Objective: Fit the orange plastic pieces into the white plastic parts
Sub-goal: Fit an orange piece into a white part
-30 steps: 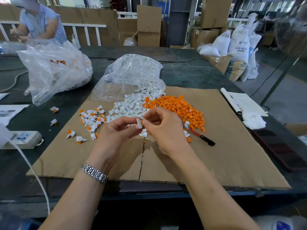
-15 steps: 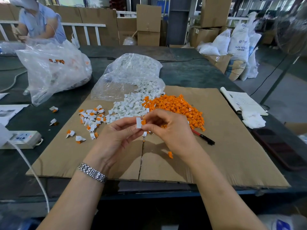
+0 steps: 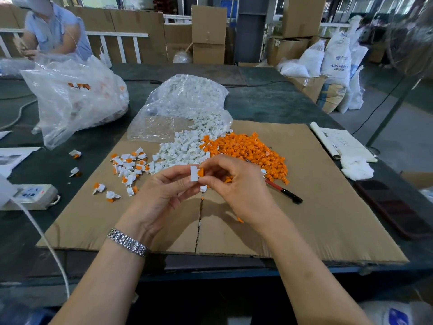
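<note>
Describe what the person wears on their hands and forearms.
Both forearms are bare, with no sleeves in view and no gloves on either hand. The left hand has a silver metal link watch band at its wrist. The right hand and its wrist carry nothing visible.

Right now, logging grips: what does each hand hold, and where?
Left hand pinches the white part by its lower end; right hand pinches the orange piece against it.

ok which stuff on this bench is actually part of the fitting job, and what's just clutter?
Job:
- white part, pinched by left hand
- orange piece, pinched by right hand
- orange pile
- white pile
- assembled pieces

Lying about:
- red-and-black pen
- power strip
- papers
- crumpled tissue
</note>
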A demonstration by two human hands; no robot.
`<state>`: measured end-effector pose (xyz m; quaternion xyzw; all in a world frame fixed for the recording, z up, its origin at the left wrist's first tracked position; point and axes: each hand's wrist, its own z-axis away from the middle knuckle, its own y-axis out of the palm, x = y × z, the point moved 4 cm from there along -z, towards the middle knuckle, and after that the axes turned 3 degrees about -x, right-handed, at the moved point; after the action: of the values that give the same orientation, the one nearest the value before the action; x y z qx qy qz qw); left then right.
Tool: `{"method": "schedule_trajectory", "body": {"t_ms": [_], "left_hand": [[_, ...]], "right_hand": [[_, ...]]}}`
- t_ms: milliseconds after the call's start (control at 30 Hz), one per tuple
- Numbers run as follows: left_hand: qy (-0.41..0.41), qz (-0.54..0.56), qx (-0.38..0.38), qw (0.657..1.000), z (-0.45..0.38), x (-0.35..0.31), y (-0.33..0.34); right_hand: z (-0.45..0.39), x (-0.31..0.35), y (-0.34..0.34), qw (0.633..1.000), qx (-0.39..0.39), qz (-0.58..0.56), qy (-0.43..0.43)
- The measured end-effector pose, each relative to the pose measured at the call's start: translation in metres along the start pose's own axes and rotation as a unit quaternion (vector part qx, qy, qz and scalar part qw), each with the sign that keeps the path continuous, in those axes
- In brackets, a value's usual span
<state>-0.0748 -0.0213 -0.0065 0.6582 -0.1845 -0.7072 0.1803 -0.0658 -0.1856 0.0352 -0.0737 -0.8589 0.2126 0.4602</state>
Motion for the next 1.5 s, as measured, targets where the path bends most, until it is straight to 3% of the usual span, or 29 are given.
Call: {"method": "schedule_trajectory", "body": {"t_ms": [400, 733, 900, 967, 1067, 1167, 1333, 1500], "left_hand": [[-0.003, -0.044, 0.009, 0.999, 0.001, -0.007, 0.004], [0.034, -0.121, -0.056, 0.991, 0.000, -0.012, 0.003], [0.023, -0.108, -0.079, 0.991, 0.000, -0.013, 0.001], [0.017, -0.113, -0.090, 0.989, 0.000, -0.013, 0.000], [0.016, -0.121, -0.088, 0.989, 0.001, -0.013, -0.001], [0.012, -0.123, -0.087, 0.989, 0.000, -0.011, -0.003], [0.005, -0.118, -0.087, 0.989, -0.002, -0.008, -0.004], [0.011, -0.116, -0.122, 0.986, -0.004, -0.007, -0.007]], "right_hand": [[0.001, 0.001, -0.002, 0.997, -0.026, 0.068, -0.041], [0.000, 0.000, 0.002, 0.991, -0.009, 0.118, -0.064], [-0.002, -0.015, -0.003, 0.996, 0.000, 0.081, 0.034], [-0.002, -0.031, -0.012, 0.978, -0.022, 0.186, 0.089], [0.004, -0.057, -0.028, 0.884, -0.013, 0.412, 0.219], [0.012, -0.075, -0.035, 0.821, 0.029, 0.475, 0.316], [0.009, -0.079, -0.038, 0.814, 0.050, 0.483, 0.318], [0.001, -0.064, -0.043, 0.841, 0.020, 0.446, 0.305]]}}
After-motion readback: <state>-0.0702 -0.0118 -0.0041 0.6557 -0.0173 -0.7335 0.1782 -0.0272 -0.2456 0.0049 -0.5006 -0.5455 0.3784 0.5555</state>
